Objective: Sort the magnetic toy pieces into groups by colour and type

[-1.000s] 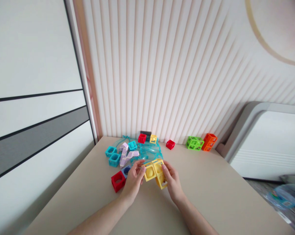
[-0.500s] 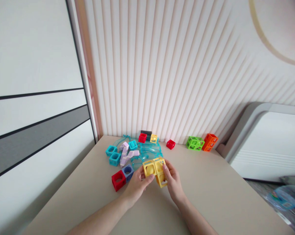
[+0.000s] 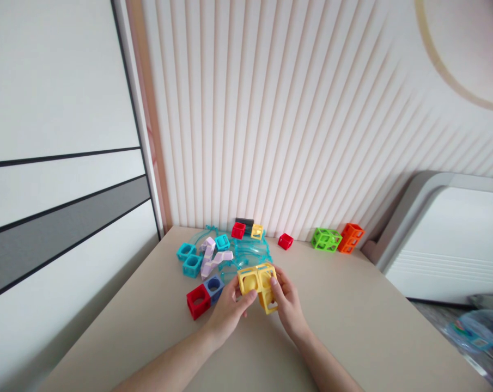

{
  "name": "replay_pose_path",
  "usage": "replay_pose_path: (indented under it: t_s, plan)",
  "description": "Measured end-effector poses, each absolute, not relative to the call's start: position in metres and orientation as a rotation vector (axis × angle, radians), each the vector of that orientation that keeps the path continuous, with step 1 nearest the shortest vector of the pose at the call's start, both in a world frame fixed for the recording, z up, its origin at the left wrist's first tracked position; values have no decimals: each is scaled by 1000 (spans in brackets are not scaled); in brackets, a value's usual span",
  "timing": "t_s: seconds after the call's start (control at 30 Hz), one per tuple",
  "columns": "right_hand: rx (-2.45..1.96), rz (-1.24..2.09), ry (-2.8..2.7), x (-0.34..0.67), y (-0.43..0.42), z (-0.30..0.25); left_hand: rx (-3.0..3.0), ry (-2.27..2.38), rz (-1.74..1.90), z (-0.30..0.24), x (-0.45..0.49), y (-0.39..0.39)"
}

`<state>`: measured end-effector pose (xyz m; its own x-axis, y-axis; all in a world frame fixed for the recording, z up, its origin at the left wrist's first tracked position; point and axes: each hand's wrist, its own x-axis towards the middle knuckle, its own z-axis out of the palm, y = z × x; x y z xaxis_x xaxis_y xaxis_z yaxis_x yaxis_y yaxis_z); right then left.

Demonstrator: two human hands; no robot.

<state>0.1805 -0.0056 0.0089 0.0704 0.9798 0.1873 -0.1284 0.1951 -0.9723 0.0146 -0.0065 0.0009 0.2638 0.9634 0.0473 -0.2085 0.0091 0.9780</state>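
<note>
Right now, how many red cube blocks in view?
3 red cube blocks: one beside the left hand, one by the wall, one further right by the wall. Others could be hidden.

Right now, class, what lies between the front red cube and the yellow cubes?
A blue cube and the left hand, in the head view.

No text, label or number is readable.
</note>
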Motion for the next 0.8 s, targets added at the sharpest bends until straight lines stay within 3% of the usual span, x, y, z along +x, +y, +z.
replay_pose_path:
  t_s: [0.43,0.8]
  plan:
    - [-1000,1014,-1177,181,-7,6,1144,823,1069,0,12,-7]
    - [-913,676,-1553,196,-16,-10,1144,751,1192,6,9,-5]
